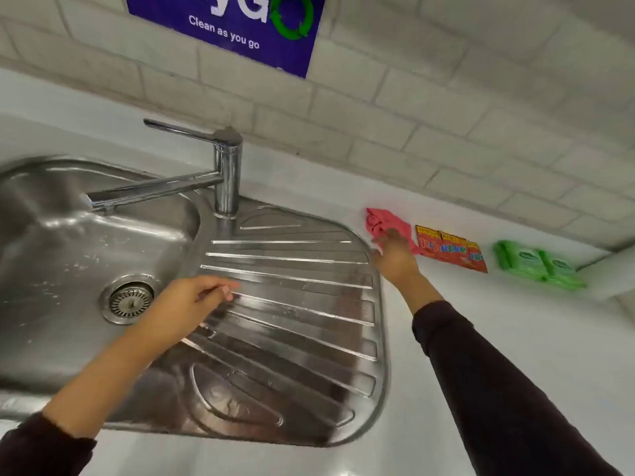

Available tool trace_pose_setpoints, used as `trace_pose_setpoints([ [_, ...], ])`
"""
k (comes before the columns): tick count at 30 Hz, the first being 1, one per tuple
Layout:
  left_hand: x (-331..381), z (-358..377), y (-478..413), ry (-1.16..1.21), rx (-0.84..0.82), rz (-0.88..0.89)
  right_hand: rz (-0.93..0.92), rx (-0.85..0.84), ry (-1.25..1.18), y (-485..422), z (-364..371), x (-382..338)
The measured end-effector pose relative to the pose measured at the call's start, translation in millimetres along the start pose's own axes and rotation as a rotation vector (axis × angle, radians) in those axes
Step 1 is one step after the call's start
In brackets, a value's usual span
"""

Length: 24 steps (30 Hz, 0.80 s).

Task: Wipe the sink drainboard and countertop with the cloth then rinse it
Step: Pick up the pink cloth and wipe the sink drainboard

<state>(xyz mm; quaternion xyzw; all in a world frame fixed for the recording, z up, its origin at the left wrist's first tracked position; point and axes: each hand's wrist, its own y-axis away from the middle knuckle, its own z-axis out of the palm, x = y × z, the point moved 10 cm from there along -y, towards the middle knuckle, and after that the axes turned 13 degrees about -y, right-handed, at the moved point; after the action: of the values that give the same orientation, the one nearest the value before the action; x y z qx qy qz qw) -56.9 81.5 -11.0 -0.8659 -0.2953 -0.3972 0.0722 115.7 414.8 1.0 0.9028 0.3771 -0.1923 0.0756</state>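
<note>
A crumpled pink cloth [379,219] lies on the white countertop [515,338] against the back wall, just right of the steel drainboard [292,304]. My right hand [395,255] stretches out to it, its blurred fingers touching the cloth's near edge; no grip shows. Over the drainboard's left side hovers my left hand [192,300], fingers loosely curled and holding nothing. The sink basin [51,252] with its drain [130,300] lies to the left.
A chrome tap [225,173] stands between basin and drainboard, spout turned over the basin. Red sachets [450,247] and green packets [536,264] lie along the back wall to the right of the cloth. A blue sign [233,25] hangs on the tiled wall.
</note>
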Motion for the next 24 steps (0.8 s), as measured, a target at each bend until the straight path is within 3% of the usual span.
trace_pose_setpoints([
  [3, 1.9, 1.3, -6.2, -0.007, 0.04, -0.035, 0.042, -0.043, 0.123, -33.3, -2.0, 20.2],
  [7, 0.5, 6.0, -4.7, -0.065, 0.078, -0.068, -0.068, 0.042, -0.054, -56.6, -12.2, 19.6],
  [10, -5.0, 10.5, 1.6, -0.058, 0.093, -0.099, 0.023, 0.081, -0.342, -67.6, -8.9, 35.0],
  [13, -9.3, 15.6, 8.5, -0.023, 0.086, -0.133, 0.14, 0.084, -0.415, -70.6, 2.9, 55.1],
  [17, -9.6, 14.9, 18.2, -0.015, 0.087, -0.146, 0.244, 0.165, -0.287, -61.6, -1.7, 77.3],
  [20, -13.2, 8.7, 25.6, 0.004, 0.107, -0.15, 0.225, 0.269, -0.175, -48.9, -14.2, 72.3],
  [24, -18.0, -1.9, 32.9, 0.061, 0.117, -0.116, 0.13, 0.463, -0.622, -3.4, -41.1, 43.9],
])
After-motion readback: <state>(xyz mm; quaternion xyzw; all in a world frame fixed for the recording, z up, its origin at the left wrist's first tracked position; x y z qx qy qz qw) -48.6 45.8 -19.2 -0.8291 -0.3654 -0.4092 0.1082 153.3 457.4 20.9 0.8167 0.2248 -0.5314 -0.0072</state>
